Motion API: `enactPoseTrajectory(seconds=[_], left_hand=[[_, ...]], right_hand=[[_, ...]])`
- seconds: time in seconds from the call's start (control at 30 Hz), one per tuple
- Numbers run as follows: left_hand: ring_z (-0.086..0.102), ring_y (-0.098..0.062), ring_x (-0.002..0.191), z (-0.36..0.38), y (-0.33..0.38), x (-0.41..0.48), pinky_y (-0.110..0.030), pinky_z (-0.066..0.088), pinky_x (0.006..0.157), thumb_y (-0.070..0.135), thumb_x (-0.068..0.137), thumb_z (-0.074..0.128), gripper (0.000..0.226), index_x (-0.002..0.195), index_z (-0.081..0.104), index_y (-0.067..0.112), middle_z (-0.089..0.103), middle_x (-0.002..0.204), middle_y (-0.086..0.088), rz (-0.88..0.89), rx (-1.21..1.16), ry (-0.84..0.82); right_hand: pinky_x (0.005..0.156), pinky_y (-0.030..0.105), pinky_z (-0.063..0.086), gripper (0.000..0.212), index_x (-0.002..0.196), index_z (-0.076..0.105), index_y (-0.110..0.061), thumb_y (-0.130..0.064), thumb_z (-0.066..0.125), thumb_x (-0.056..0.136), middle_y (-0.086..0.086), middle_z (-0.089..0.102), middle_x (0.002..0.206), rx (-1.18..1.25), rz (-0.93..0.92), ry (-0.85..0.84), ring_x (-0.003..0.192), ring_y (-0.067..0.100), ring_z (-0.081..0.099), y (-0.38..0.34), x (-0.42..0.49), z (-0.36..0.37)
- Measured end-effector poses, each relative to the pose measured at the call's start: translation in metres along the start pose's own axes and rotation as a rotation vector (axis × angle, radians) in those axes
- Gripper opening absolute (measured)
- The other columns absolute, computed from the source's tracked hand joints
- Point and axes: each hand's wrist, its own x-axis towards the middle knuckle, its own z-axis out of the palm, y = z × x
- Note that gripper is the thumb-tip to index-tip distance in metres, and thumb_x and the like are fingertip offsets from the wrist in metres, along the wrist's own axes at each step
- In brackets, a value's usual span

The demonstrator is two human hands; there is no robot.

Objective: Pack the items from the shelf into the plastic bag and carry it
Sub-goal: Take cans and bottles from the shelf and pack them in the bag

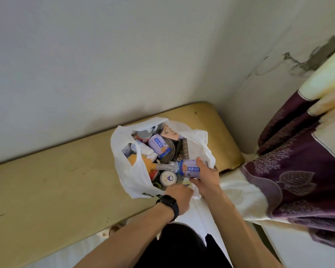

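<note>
A white plastic bag (132, 176) stands open on a tan ledge (52, 171), filled with several cans, cartons and packets. My right hand (206, 176) is wrapped around a purple-and-blue can (189, 168) lying on its side over the bag's near right opening. A matching purple can (160, 145) lies deeper inside. A clear bottle (165, 166) rests next to the held can. A round white lid (168, 178) shows below it. My left hand (179, 195), with a black watch on the wrist, pinches the bag's near rim.
A pale wall rises right behind the ledge. A purple and cream patterned curtain (298, 171) hangs to the right of the bag. White fabric (238, 192) lies under my right forearm. My dark trousers fill the bottom middle.
</note>
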Motion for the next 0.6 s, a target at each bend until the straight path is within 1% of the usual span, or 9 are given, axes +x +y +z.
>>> enactPoseTrajectory(seconds=[0.07, 0.1, 0.17, 0.23, 0.33, 0.4, 0.43, 0.5, 0.6], left_hand=[[0.062, -0.032, 0.105, -0.005, -0.004, -0.003, -0.04, 0.05, 0.079, 0.013, 0.092, 0.047, 0.033, 0.119, 0.064, 0.022, 0.067, 0.112, -0.01, 0.001, -0.082, 0.011], [0.062, -0.033, 0.102, -0.007, -0.008, -0.005, -0.039, 0.05, 0.075, 0.015, 0.094, 0.047, 0.031, 0.118, 0.064, 0.023, 0.068, 0.109, -0.01, 0.007, -0.105, 0.022], [0.062, -0.034, 0.098, -0.013, -0.014, -0.009, -0.037, 0.046, 0.069, 0.021, 0.097, 0.044, 0.026, 0.112, 0.066, 0.02, 0.068, 0.105, -0.013, 0.014, -0.107, 0.019], [0.062, -0.034, 0.096, -0.021, -0.018, -0.012, -0.035, 0.043, 0.068, 0.032, 0.1, 0.04, 0.032, 0.105, 0.066, 0.015, 0.067, 0.103, -0.015, 0.017, -0.113, -0.015], [0.063, -0.031, 0.094, -0.025, -0.03, -0.013, -0.033, 0.046, 0.069, 0.044, 0.1, 0.032, 0.044, 0.098, 0.065, 0.014, 0.067, 0.1, -0.012, -0.082, -0.21, 0.054], [0.061, -0.027, 0.099, -0.024, -0.044, -0.012, -0.036, 0.05, 0.076, 0.038, 0.098, 0.036, 0.032, 0.108, 0.06, 0.017, 0.063, 0.109, -0.007, -0.195, -0.2, 0.222], [0.058, -0.027, 0.105, -0.022, -0.051, -0.01, -0.038, 0.051, 0.08, 0.036, 0.097, 0.041, 0.03, 0.118, 0.054, 0.018, 0.057, 0.118, -0.007, -0.239, -0.158, 0.251], [0.049, -0.03, 0.117, -0.014, -0.061, -0.004, -0.041, 0.049, 0.086, 0.032, 0.093, 0.052, 0.045, 0.134, 0.039, 0.02, 0.041, 0.134, -0.009, -0.264, -0.065, 0.17], [0.046, -0.035, 0.121, -0.006, -0.059, 0.001, -0.044, 0.045, 0.091, 0.029, 0.093, 0.053, 0.053, 0.141, 0.033, 0.019, 0.033, 0.142, -0.012, -0.214, 0.051, 0.13]], right_hand=[[0.069, 0.042, 0.06, 0.037, 0.093, 0.063, -0.003, -0.035, 0.077, 0.082, 0.018, 0.073, 0.091, -0.15, -0.087, -0.007, 0.081, 0.031, 0.073, 0.007, 0.0, 0.006], [0.068, 0.038, 0.059, 0.043, 0.096, 0.062, -0.001, -0.039, 0.077, 0.08, 0.018, 0.072, 0.095, -0.256, -0.145, -0.011, 0.083, 0.031, 0.072, 0.01, 0.0, 0.009], [0.077, 0.036, 0.053, 0.052, 0.109, 0.053, -0.004, -0.042, 0.075, 0.082, 0.013, 0.065, 0.106, -0.484, -0.247, -0.023, 0.095, 0.028, 0.065, 0.013, -0.003, 0.014], [0.083, 0.035, 0.048, 0.054, 0.118, 0.047, -0.006, -0.041, 0.071, 0.086, 0.012, 0.06, 0.113, -0.677, -0.327, -0.034, 0.101, 0.03, 0.059, 0.007, -0.006, 0.012], [0.081, 0.032, 0.043, 0.06, 0.125, 0.044, -0.002, -0.038, 0.072, 0.087, 0.014, 0.057, 0.118, -0.891, -0.398, -0.089, 0.109, 0.033, 0.058, -0.004, -0.005, 0.002], [0.08, 0.031, 0.042, 0.059, 0.122, 0.045, -0.002, -0.036, 0.074, 0.084, 0.014, 0.057, 0.117, -0.979, -0.417, -0.117, 0.107, 0.032, 0.058, -0.004, -0.005, -0.007], [0.079, 0.031, 0.042, 0.056, 0.118, 0.046, -0.003, -0.035, 0.075, 0.083, 0.012, 0.057, 0.115, -1.007, -0.427, -0.127, 0.106, 0.031, 0.058, -0.001, -0.004, -0.011], [0.075, 0.031, 0.045, 0.05, 0.112, 0.047, -0.008, -0.037, 0.075, 0.083, 0.008, 0.059, 0.11, -1.031, -0.438, -0.152, 0.1, 0.027, 0.06, 0.004, -0.007, -0.015], [0.068, 0.025, 0.043, 0.053, 0.121, 0.044, -0.015, -0.036, 0.075, 0.083, 0.001, 0.056, 0.11, -1.081, -0.437, -0.209, 0.096, 0.02, 0.056, 0.008, -0.015, -0.013]])
